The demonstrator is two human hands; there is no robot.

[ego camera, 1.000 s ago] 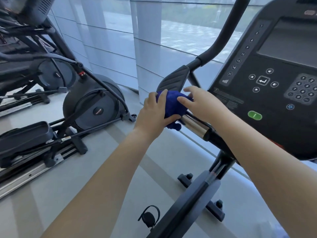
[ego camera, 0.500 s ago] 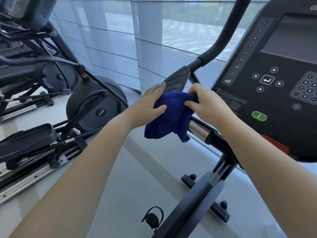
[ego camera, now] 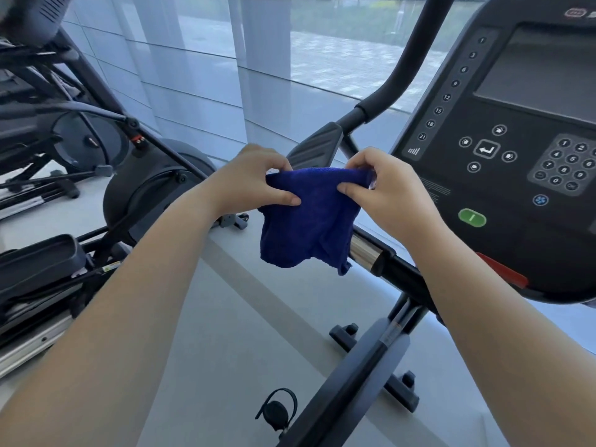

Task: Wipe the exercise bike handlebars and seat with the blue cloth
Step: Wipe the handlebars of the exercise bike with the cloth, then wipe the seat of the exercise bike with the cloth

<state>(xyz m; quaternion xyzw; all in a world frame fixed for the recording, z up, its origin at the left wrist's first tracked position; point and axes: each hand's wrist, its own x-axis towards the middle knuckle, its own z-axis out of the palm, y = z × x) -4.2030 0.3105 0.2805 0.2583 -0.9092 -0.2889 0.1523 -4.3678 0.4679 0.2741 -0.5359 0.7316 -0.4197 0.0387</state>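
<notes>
Just left of the console, both hands pinch the blue cloth along its top edge, left hand and right hand. It looks light, limp; bunching it should give a firmer grip.

The floor is pale and smooth, and a lighter stripe is seen running across it. The bike is stood on it, with two black feet pressed to the floor. Another machine is set on it at the left, on long rails.
</notes>
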